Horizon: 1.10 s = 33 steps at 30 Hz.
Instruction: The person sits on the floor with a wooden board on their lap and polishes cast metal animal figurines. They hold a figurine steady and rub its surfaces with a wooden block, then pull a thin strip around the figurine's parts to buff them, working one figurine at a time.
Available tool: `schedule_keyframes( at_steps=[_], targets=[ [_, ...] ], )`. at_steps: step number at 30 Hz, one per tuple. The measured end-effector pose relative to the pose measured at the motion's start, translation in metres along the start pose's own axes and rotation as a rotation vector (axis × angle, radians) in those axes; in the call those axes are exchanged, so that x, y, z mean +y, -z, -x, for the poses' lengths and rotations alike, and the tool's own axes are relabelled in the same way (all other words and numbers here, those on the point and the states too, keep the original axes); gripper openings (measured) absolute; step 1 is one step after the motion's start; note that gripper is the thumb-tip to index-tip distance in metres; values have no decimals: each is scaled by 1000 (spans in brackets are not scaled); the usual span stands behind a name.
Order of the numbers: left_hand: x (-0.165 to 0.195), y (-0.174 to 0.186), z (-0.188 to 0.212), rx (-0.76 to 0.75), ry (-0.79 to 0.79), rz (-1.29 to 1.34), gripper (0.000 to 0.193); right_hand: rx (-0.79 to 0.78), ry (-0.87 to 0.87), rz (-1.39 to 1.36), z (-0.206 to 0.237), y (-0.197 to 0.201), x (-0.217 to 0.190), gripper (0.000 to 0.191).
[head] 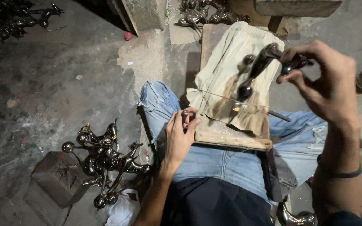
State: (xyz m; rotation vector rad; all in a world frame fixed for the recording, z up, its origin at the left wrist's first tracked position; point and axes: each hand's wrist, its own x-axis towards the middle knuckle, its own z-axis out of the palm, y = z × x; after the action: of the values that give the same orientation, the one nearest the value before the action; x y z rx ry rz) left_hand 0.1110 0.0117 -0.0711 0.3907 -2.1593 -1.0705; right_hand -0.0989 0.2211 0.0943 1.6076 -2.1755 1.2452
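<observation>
The left hand (180, 133) rests on the thigh, pinching a small knob (185, 113). At two o'clock from it, the right hand (323, 86) grips a dark metal bird (261, 62) above the cloth (231, 62), its long axis slanting toward seven o'clock.

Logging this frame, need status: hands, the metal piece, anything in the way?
Right hand up, fingers gripping dark metal figurine over cloth-covered board. Left hand on knee, pinching small metal knob. Thin rod lies across the cloth beneath.
</observation>
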Motion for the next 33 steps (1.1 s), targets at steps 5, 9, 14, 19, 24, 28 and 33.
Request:
schedule_keyframes(
  at_steps=[5, 9, 14, 19, 24, 28, 33],
  targets=[
    [25, -1, -2, 41, -12, 123, 63, 122, 124, 309, -1, -9, 1, 26],
    [30, -11, -4, -1, -33, 284, 55, 224, 174, 395, -10, -11, 22, 25],
    [23, -11, 11, -156, 131, 540, 42, 303, 483, 775, -35, 4, 49, 18],
    [18, -2, 22, -99, 130, 517, 27, 203, 441, 602, -16, 22, 86, 20],
    [25, 15, 22, -52, 28, 448, 45, -18, 141, 1292, 17, 22, 99, 36],
    [35, 20, 21, 33, -159, 396, 63, 294, 198, 393, 11, -7, 40, 25],
    [42, 19, 39, 234, -105, 353, 57, 313, -108, -339, 20, -77, -58, 17]
  ],
)
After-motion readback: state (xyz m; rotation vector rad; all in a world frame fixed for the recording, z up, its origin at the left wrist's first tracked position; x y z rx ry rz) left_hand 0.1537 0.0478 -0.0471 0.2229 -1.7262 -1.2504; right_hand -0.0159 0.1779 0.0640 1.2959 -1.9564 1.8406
